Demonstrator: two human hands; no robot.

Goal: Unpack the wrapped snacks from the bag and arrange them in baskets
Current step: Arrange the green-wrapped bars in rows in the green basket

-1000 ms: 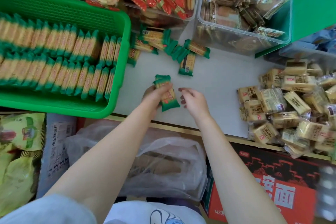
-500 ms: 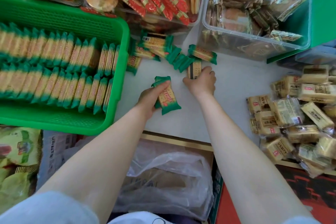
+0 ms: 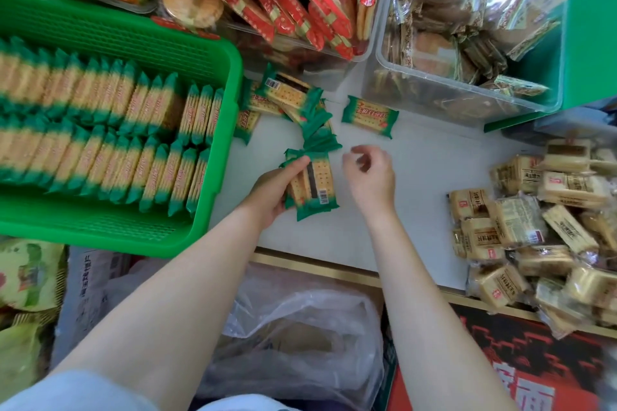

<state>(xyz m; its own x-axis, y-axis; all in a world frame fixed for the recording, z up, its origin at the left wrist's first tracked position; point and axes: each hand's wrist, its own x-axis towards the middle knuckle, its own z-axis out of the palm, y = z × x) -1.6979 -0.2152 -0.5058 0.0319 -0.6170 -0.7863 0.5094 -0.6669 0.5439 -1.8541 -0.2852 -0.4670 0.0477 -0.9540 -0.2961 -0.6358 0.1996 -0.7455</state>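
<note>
1. two hands work over a white counter (image 3: pixel 417 183), seen from above.
2. left hand (image 3: pixel 272 192) grips a small stack of green-ended cracker packs (image 3: pixel 314 183), thumb along the stack's left side and fingers curled underneath; the top pack faces up, its barcode at the near end.
3. right hand (image 3: pixel 370 177) hovers just right of that stack, not touching it, fingers loosely curled and holding nothing.
4. loose green-ended packs (image 3: pixel 290 98) lie in a heap on the counter beyond the held stack, against the outer wall of the green basket (image 3: pixel 220 157).
5. one single pack (image 3: pixel 370 115) lies flat, apart from the heap to its right, near the clear bin (image 3: pixel 434 93).
6. inside the green basket, matching packs (image 3: pixel 100 130) stand on edge in two long rows, blurred.
7. clear bin holds brownish wrapped snacks; a neighbouring container at top centre holds red-wrapped snacks (image 3: pixel 300 3).
8. tan wrapped snacks (image 3: pixel 541 230) sit piled at the counter's right edge.
9. below the counter edge, a crumpled clear plastic bag (image 3: pixel 300 337) lies between the forearms; what it holds i cannot tell.
10. a red printed carton (image 3: pixel 521 374) sits at lower right.
</note>
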